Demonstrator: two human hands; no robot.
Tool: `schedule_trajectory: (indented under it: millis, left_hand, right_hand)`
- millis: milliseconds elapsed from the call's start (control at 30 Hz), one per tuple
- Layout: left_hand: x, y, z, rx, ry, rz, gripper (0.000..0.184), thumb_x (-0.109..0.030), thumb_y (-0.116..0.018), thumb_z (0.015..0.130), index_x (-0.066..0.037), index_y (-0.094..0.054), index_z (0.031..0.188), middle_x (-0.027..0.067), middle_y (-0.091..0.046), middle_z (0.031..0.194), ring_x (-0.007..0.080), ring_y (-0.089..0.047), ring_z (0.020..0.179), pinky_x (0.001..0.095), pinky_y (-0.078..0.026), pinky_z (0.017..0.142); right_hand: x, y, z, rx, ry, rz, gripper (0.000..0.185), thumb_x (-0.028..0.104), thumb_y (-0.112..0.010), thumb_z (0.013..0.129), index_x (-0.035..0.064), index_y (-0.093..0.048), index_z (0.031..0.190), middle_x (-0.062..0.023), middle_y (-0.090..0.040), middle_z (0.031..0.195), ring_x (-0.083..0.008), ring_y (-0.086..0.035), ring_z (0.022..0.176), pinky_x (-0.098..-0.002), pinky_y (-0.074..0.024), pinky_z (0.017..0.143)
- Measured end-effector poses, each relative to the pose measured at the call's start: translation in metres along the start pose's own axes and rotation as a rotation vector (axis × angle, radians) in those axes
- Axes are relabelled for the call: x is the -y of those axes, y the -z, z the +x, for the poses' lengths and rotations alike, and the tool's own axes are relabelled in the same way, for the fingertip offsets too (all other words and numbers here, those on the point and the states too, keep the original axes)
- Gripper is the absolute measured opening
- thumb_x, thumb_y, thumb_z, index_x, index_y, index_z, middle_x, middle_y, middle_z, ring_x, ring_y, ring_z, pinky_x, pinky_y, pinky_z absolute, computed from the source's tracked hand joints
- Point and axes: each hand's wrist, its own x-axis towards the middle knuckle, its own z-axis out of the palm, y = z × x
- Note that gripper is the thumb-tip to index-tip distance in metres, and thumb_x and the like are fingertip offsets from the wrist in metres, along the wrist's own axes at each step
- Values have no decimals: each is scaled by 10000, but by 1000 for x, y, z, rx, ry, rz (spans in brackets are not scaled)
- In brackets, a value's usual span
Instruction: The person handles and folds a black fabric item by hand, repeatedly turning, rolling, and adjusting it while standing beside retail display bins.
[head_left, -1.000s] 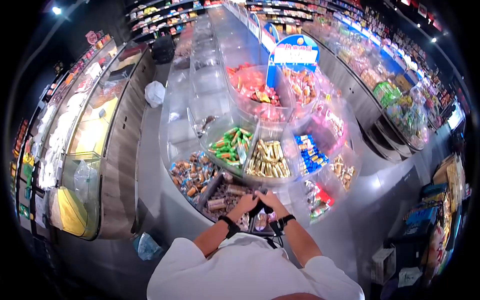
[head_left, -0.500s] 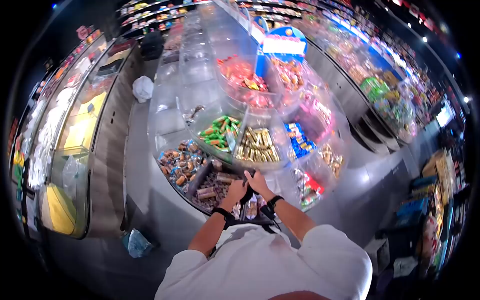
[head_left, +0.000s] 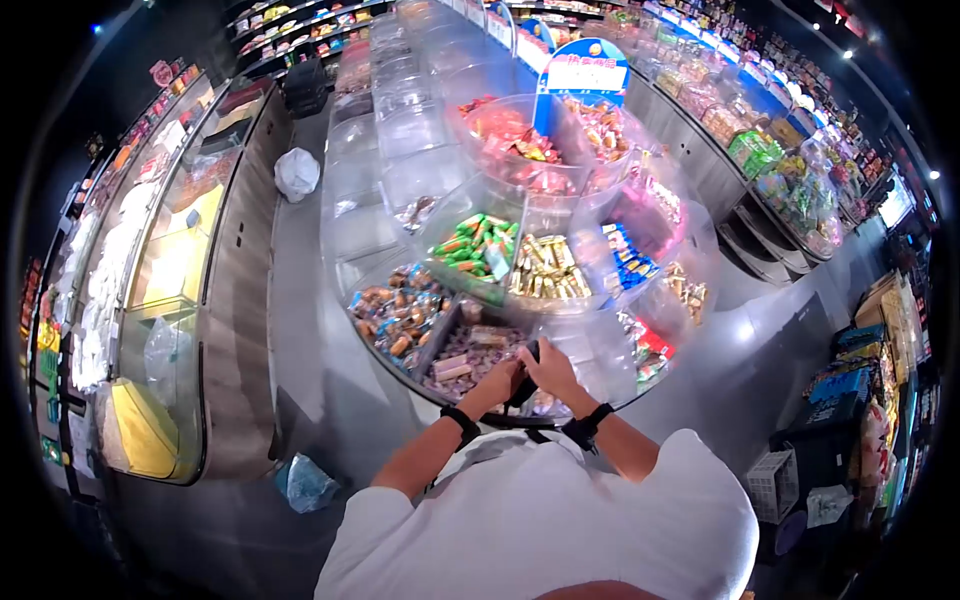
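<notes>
My left hand [head_left: 499,383] and my right hand [head_left: 553,370] meet in front of my body, fingers closed around a small black object [head_left: 521,393]. Its kind is hard to make out, since my fingers cover much of it. Black bands circle both wrists. Just beyond and below the hands is a bin of purple-wrapped sweets [head_left: 480,345], with larger pale packets lying on top. Left of it lie brown sweets in clear-blue wrappers [head_left: 398,310]. Gold-wrapped sweets [head_left: 548,268] fill a clear compartment farther back, beside green-and-orange ones [head_left: 478,247].
The rounded display stand [head_left: 375,377] rises in tiers, topped by a blue sign [head_left: 585,72]. A long counter [head_left: 240,290] runs along the left. On the floor are a white bag [head_left: 297,175] and a bluish plastic bag [head_left: 308,484]. A white crate [head_left: 772,484] stands right.
The display, floor bags and counters have shifted rightward in view, and the picture is sharper. Both hands stay together on the black object, also farther right in view.
</notes>
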Motion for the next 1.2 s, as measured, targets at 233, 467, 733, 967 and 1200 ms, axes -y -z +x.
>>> schedule_trajectory:
  millis: [233,467,733,967,1200]
  left_hand:
    - [35,91,-76,-168,376,-65,262,-263,-676,871,-14,-629,939,212,-652,830,386,-631,799,423,-489,695]
    - [101,169,-153,-636,520,-557,405,-166,-787,769,-45,-590,1102,63,-629,948,141,-595,882,307,-505,793]
    - [112,250,-197,-599,451,-773,1045,189,-438,646,-160,-115,1576,196,-486,1401,249,-476,1302,350,-337,1104]
    - [159,337,-184,-608,319,-290,1133,210,-411,610,-153,45,1581,280,-336,1507,335,-339,1417,323,-264,1129]
    - [233,434,-130,-428,419,-226,1071,200,-466,648,-112,-32,1576,310,-417,1405,453,-443,1280,413,-409,1003]
  right_hand:
    - [106,-72,-14,96,114,119,607,413,-629,907,-27,-412,1263,-337,-547,1173,-462,-590,1046,-480,-471,898]
    - [207,-159,-6,119,127,354,572,456,-629,925,-20,-458,1193,-279,-613,1071,-420,-619,1031,-454,-471,889]
    - [242,-276,47,336,-102,435,484,116,-572,841,-50,-427,1273,-193,-554,1216,-300,-547,1155,-394,-416,1018]
    - [353,-315,140,171,274,291,487,35,-535,775,-6,-488,1258,-264,-596,1186,-411,-568,1157,-425,-443,988]
    - [412,-332,224,-37,144,479,463,97,-626,756,49,-552,1210,-189,-645,1095,-326,-627,1044,-392,-479,935]
